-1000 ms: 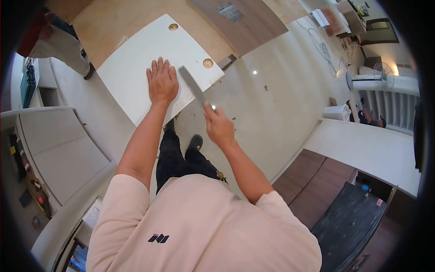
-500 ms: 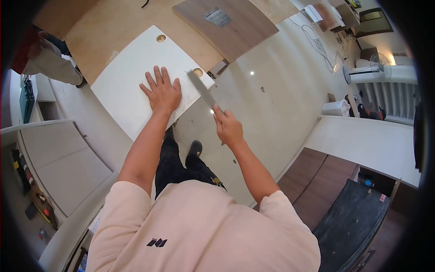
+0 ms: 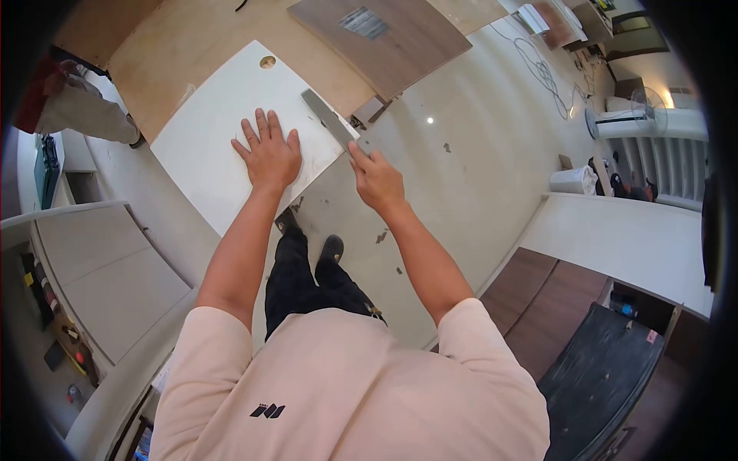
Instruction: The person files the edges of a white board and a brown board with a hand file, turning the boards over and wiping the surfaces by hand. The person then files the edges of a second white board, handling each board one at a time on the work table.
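A white cabinet door panel lies on a plywood-topped surface, with a round hinge hole near its far corner. My left hand presses flat on it, fingers spread. In my right hand, closed around one end, is a long flat grey metal file. The file lies along the panel's right edge, its far end over the white face. It covers the place of the second hinge hole.
A wood-grain panel with a label lies on the plywood. Small dark scraps dot the floor. Another person's legs are at the left. Cables and a fan are at the upper right.
My right hand has pushed the file forward and left along the panel's edge, over the nearer hinge hole. My left hand stays flat on the panel.
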Demonstrator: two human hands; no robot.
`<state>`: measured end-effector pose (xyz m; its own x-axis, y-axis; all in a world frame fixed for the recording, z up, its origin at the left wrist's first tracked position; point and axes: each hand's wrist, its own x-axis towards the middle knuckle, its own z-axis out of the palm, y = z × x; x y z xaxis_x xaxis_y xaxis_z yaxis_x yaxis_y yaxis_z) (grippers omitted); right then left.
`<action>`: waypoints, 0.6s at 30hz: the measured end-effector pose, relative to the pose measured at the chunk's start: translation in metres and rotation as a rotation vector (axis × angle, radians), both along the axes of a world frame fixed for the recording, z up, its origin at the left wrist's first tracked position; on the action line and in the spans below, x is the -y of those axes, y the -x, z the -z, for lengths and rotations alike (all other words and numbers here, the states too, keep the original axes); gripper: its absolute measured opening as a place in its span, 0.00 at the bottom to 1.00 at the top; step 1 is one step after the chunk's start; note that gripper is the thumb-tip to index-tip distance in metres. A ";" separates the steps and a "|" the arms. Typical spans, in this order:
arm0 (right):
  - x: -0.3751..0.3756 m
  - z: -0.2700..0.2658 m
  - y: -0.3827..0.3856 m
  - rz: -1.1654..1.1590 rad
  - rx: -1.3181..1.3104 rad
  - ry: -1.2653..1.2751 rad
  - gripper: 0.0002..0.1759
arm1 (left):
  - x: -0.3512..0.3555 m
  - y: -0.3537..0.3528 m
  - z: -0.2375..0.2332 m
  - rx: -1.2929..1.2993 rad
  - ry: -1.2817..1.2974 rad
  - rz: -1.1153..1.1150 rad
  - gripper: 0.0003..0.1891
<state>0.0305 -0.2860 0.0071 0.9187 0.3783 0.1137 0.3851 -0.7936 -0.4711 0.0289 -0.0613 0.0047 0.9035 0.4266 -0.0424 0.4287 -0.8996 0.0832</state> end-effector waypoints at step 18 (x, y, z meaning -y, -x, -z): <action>-0.007 -0.003 0.008 0.023 -0.090 0.041 0.22 | -0.001 -0.002 0.000 -0.015 0.000 -0.009 0.35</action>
<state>0.0222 -0.2787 0.0103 0.9330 0.3596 0.0148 0.3239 -0.8210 -0.4702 0.0308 -0.0602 0.0048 0.8990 0.4344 -0.0564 0.4377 -0.8958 0.0770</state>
